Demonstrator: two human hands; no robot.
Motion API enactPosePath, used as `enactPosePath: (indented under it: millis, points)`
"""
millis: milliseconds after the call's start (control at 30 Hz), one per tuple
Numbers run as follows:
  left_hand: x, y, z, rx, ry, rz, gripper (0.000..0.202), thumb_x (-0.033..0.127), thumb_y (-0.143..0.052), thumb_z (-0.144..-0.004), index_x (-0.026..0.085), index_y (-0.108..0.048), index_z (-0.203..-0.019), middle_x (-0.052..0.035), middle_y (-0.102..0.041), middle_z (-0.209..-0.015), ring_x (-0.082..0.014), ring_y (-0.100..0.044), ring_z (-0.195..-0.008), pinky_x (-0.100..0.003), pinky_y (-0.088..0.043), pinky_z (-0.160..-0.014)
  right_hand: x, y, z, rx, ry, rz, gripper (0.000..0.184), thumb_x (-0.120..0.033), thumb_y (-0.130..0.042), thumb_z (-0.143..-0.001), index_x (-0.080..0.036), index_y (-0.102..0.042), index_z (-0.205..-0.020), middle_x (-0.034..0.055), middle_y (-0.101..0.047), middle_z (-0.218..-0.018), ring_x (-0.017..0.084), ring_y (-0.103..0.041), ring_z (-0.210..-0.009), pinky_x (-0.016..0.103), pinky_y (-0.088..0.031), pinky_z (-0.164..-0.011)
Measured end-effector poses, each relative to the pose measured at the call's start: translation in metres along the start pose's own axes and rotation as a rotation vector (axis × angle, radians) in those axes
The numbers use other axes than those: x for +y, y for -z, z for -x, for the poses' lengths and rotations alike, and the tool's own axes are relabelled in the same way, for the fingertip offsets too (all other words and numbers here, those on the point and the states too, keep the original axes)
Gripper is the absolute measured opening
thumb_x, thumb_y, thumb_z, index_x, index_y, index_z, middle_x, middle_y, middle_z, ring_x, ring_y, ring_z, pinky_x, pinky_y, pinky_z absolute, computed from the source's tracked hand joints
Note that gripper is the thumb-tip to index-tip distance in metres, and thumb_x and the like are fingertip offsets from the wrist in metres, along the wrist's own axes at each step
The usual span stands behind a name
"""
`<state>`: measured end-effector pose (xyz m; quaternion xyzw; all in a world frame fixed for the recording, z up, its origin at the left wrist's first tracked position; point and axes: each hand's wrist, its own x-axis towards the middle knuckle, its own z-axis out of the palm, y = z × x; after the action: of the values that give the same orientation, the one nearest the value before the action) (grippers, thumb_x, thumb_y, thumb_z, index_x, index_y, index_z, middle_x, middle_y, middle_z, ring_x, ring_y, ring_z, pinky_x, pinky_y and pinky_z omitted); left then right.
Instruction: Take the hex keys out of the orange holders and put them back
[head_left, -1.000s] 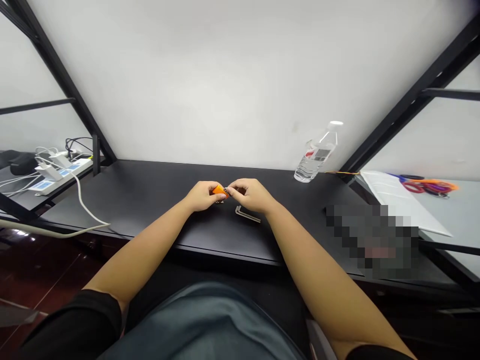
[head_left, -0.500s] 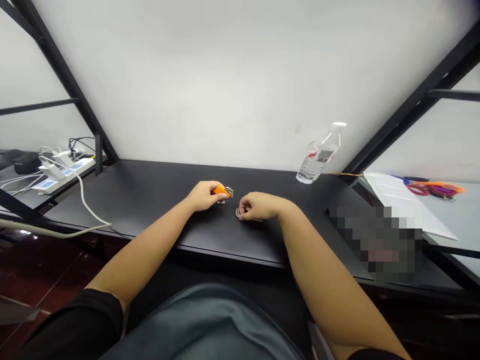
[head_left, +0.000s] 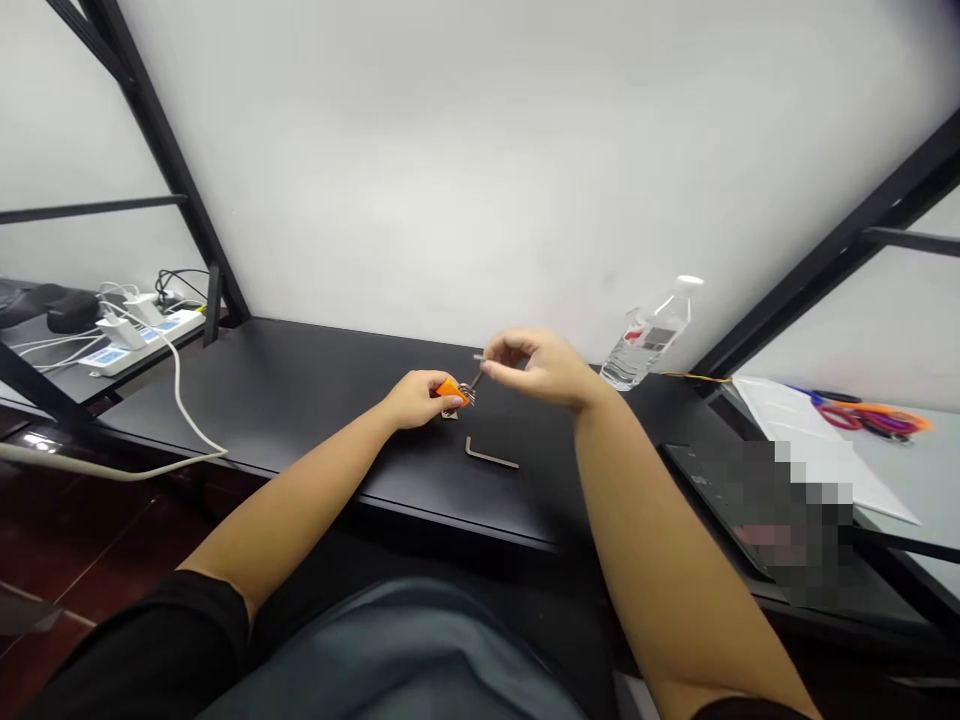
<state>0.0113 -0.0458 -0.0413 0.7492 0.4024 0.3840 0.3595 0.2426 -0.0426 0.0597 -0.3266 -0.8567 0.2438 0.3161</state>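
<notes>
My left hand (head_left: 415, 400) is closed on an orange hex key holder (head_left: 451, 391) just above the black table. Several small L-shaped hex keys stick out of its right side. Up and to the right of the holder, my right hand (head_left: 540, 368) pinches a hex key (head_left: 478, 377); its shaft slants down towards the holder, and whether its tip touches is too small to tell. A larger loose hex key (head_left: 491, 458) lies flat on the table below both hands, its short arm pointing up at the left end.
The black table (head_left: 315, 375) runs along a white wall. A water bottle (head_left: 646, 337) stands at the back right. At the left lies a power strip (head_left: 146, 340) with a white cable (head_left: 180, 390) over the table. A white sheet (head_left: 817, 440) and scissors (head_left: 862, 412) lie right.
My right hand has lifted from the table, up and back, with a hex key in its fingers. The loose hex key under it has come into full view. My left hand keeps the holder.
</notes>
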Motion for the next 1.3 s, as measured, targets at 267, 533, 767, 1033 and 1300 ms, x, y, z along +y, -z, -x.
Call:
enactPosePath:
  millis: [267, 533, 767, 1033, 1300]
  points:
    - [-0.005, 0.001, -0.002, 0.031, -0.028, 0.078, 0.030, 0.043, -0.069, -0.085, 0.015, -0.071, -0.094, -0.0076, -0.074, -0.089, -0.0176, -0.068, -0.079, -0.032, -0.053, -0.079, 0.063, -0.071, -0.019, 0.643, -0.197, -0.604, 0.047, -0.065, -0.068, -0.080, -0.023, -0.052, -0.092, 0.0013, -0.068, -0.078, 0.015, -0.066, -0.059, 0.028, -0.055, -0.056]
    - [-0.018, 0.005, -0.008, 0.079, 0.019, 0.058, 0.025, 0.038, -0.066, -0.086, 0.016, -0.069, -0.096, -0.0071, -0.075, -0.093, -0.0176, -0.069, -0.081, -0.031, -0.053, -0.080, 0.057, -0.076, -0.013, 0.476, -0.144, -0.552, 0.053, -0.071, -0.068, -0.078, -0.023, -0.055, -0.095, 0.0028, -0.069, -0.081, 0.018, -0.070, -0.068, 0.030, -0.057, -0.061]
    - [-0.015, 0.009, -0.006, 0.038, -0.005, -0.050, 0.023, 0.038, -0.065, -0.086, 0.017, -0.070, -0.093, -0.0042, -0.074, -0.088, -0.0167, -0.066, -0.077, -0.030, -0.051, -0.079, 0.055, -0.081, -0.011, 0.410, -0.102, -0.495, 0.048, -0.066, -0.069, -0.080, -0.023, -0.056, -0.097, 0.0032, -0.069, -0.086, 0.016, -0.066, -0.065, 0.033, -0.057, -0.065]
    - [-0.011, 0.009, -0.005, 0.047, -0.011, -0.091, 0.021, 0.037, -0.064, -0.086, 0.017, -0.068, -0.093, -0.0033, -0.071, -0.087, -0.0166, -0.063, -0.078, -0.030, -0.050, -0.079, 0.055, -0.079, -0.011, 0.446, -0.076, -0.512, 0.045, -0.063, -0.070, -0.081, -0.023, -0.057, -0.095, 0.0029, -0.070, -0.088, 0.013, -0.062, -0.060, 0.031, -0.057, -0.063]
    - [-0.013, 0.009, -0.005, 0.045, -0.009, -0.067, 0.022, 0.037, -0.063, -0.086, 0.017, -0.068, -0.095, -0.0040, -0.071, -0.088, -0.0165, -0.064, -0.078, -0.030, -0.050, -0.079, 0.051, -0.071, -0.009, 0.431, -0.114, -0.447, 0.046, -0.065, -0.072, -0.078, -0.022, -0.060, -0.088, 0.0030, -0.070, -0.083, 0.015, -0.065, -0.065, 0.033, -0.060, -0.067]
